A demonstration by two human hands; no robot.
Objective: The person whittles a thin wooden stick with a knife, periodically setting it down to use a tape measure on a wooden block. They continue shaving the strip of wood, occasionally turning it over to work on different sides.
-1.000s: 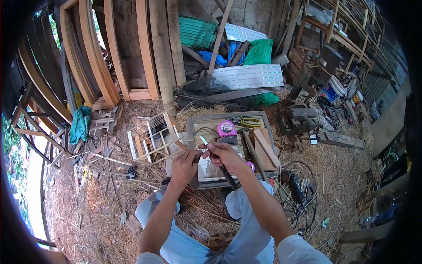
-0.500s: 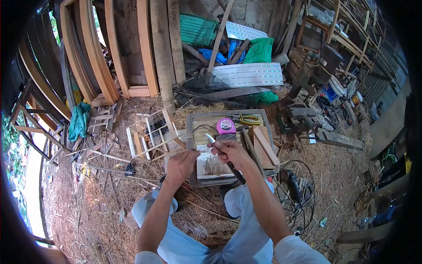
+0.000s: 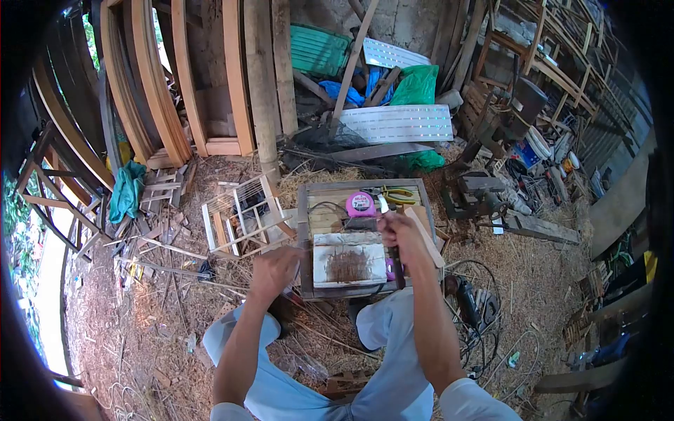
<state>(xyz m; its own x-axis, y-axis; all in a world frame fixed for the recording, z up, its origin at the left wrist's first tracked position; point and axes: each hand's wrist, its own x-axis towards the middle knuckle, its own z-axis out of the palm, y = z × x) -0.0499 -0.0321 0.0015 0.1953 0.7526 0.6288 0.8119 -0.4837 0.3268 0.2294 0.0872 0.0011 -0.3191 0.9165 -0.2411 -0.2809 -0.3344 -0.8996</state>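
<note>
My right hand [image 3: 399, 235] is closed around a knife [image 3: 382, 203], its pale blade pointing up and away and its dark handle sticking out below the fist. To the left, my left hand [image 3: 276, 270] hangs beside the low wooden table [image 3: 303, 231], fingers curled in a pinch. Whatever it holds, if anything, is too small and blurred to name. Between the hands lies a white block [image 3: 321, 270] with a brown stained patch. Beyond it sit a pink tape measure [image 3: 360, 204] and yellow-handled pliers [image 3: 398, 196]. A second pink item [image 3: 390, 269] shows partly beside the knife handle.
A wooden strip [image 3: 426, 237] lies along the table's right side. Left of the table stands a small slatted wooden frame [image 3: 246, 217]. A corded power tool [image 3: 469, 298] rests on the shaving-covered ground at right. Tall wooden frames [image 3: 235, 84] lean behind.
My hands have moved apart: the right, with the knife, shifted right, and the left drew back to the left. The white block's stained surface is now uncovered.
</note>
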